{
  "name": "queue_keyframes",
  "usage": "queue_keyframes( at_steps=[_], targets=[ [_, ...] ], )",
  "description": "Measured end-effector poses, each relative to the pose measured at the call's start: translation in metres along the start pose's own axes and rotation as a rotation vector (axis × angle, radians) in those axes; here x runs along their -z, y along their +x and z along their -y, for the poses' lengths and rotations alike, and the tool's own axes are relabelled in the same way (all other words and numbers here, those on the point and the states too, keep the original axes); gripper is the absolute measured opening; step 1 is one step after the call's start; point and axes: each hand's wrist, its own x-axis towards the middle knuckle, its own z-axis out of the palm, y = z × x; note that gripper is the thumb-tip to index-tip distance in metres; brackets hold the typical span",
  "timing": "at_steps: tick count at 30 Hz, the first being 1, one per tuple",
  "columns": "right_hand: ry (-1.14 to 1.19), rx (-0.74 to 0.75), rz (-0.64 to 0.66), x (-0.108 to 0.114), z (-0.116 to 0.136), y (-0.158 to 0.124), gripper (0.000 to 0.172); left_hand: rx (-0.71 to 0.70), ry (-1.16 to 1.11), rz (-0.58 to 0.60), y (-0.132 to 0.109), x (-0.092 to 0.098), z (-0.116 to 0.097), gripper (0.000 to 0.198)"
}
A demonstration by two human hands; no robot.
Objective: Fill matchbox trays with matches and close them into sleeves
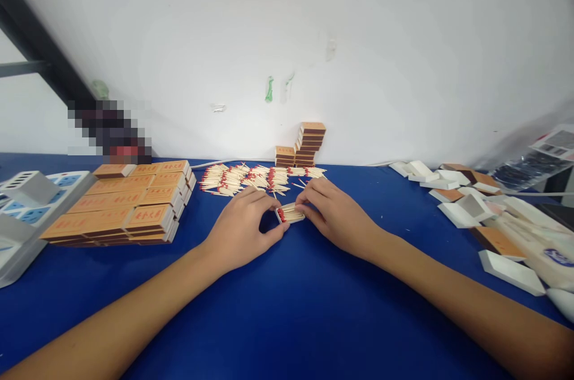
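Note:
A small white matchbox tray (pixel 296 220), filled with red-headed matches (pixel 290 213), is between my hands just above the blue tabletop. My left hand (pixel 244 227) pinches its left end between thumb and fingers, beside the red heads. At the opposite end, the fingers of my right hand (pixel 334 213) are closed on the tray and the matches' plain ends; whether they grip a match too is hidden. Behind both hands lies a spread of loose matches (pixel 237 178), heads mostly pointing left.
Stacked full matchboxes (pixel 121 204) stand on the left, near a white power strip (pixel 49 207). More matchboxes (pixel 309 144) are piled against the wall. Empty white trays (pixel 511 272), orange matchbox sleeves (pixel 497 241) and a soft plastic pack (pixel 538 236) lie at right.

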Motion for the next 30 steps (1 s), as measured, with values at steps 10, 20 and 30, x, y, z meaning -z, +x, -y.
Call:
queue_keyframes(
  at_steps=[10,20,30],
  targets=[
    [-0.075,-0.367,-0.135,-0.012,-0.047,0.006,0.017,-0.020,0.001,0.049,-0.001,-0.001,-0.004,0.017],
    [-0.041,-0.312,-0.062,-0.019,-0.047,0.011,0.013,-0.034,-0.002,0.037,-0.001,-0.002,-0.003,0.017],
    [-0.044,-0.019,0.017,0.004,-0.012,0.005,0.012,-0.030,-0.004,0.026,0.000,-0.001,0.001,0.018]
  ],
)
